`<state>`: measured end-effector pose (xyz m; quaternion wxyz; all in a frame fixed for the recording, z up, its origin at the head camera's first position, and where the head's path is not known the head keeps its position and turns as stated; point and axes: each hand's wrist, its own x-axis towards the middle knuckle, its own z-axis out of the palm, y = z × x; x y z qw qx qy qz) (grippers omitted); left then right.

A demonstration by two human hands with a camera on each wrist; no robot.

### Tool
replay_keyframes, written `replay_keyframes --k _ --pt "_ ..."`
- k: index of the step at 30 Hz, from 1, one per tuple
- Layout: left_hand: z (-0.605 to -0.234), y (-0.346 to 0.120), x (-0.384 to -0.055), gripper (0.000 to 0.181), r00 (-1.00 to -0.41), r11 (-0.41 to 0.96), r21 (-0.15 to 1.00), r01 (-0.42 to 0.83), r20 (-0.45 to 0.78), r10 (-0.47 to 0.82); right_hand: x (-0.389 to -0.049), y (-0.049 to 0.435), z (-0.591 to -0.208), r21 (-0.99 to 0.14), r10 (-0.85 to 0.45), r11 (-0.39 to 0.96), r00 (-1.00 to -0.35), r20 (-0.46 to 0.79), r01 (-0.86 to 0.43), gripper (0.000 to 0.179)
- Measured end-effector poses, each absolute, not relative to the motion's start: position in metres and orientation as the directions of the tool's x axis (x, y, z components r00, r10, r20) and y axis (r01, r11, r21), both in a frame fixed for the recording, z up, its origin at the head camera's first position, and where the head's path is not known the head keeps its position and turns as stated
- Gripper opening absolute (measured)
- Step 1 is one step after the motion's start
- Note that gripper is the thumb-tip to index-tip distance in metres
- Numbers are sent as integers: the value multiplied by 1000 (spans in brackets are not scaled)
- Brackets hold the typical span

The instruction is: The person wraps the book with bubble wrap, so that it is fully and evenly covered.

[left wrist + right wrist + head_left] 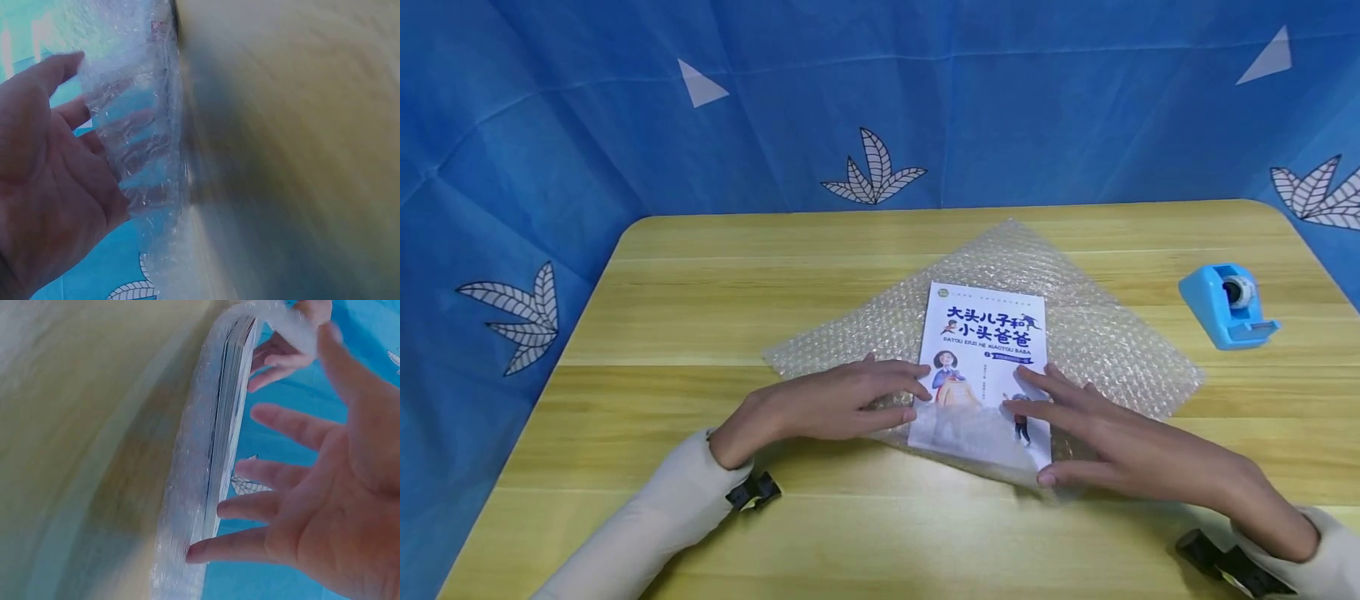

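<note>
A white paperback book (985,333) with a cartoon cover lies face up on a sheet of bubble wrap (1112,342). One flap of the wrap covers the lower part of the cover. My left hand (842,400) reaches to the book's left edge, fingers loosely extended; in the left wrist view its fingers show partly through the clear wrap (140,125). Over the book's right side, my right hand (1112,433) has its fingers spread. In the right wrist view, the page edges of the book (228,412) show beside the wrap, and the little finger touches or nearly touches it.
On the right of the wooden table (685,292) stands a blue tape dispenser (1225,308) with a roll in it. A blue patterned cloth (760,108) hangs behind the table's far edge. Dark wrist devices (752,492) sit at both cuffs.
</note>
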<state>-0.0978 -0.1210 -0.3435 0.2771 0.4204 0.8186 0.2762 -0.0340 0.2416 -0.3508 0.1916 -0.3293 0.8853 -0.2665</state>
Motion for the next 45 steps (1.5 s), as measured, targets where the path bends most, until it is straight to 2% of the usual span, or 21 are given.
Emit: replay_keyframes --k 5,10,16,20,26,30,36,41,45 --pt "-344 -118 -98 45 -507 481 667 570 -175 844 -33 237 -346 -566 -646 680 -746 -161 -466 59" --pt "-345 -114 -98 50 -539 479 650 590 -125 833 -33 233 -343 -572 -641 671 -756 -129 -472 65" --pt "-345 -110 -93 64 -541 502 495 709 -74 838 -35 227 -342 -594 -621 664 -777 -100 -454 75" --pt "-344 -107 -89 76 -522 508 397 764 -82 849 -35 224 -344 -577 -627 665 -774 -87 -474 64" --pt "-346 -103 -88 62 -514 512 320 797 -84 854 -36 223 -350 -485 -672 657 -740 -30 -578 50" --pt "-347 -100 -89 59 -521 523 284 803 -88 849 -36 221 -350 -465 -660 684 -748 -68 -562 41" --pt "-343 -94 -92 38 -548 554 288 781 -108 830 -35 220 -348 -433 -651 712 -751 -111 -553 48" --pt "-340 -89 -93 40 -540 554 237 798 -126 832 -36 220 -349 -440 -640 720 -759 -121 -537 51" --pt "-337 -84 -91 45 -568 591 256 765 -164 807 -36 219 -349 -444 -638 720 -761 -118 -534 52"
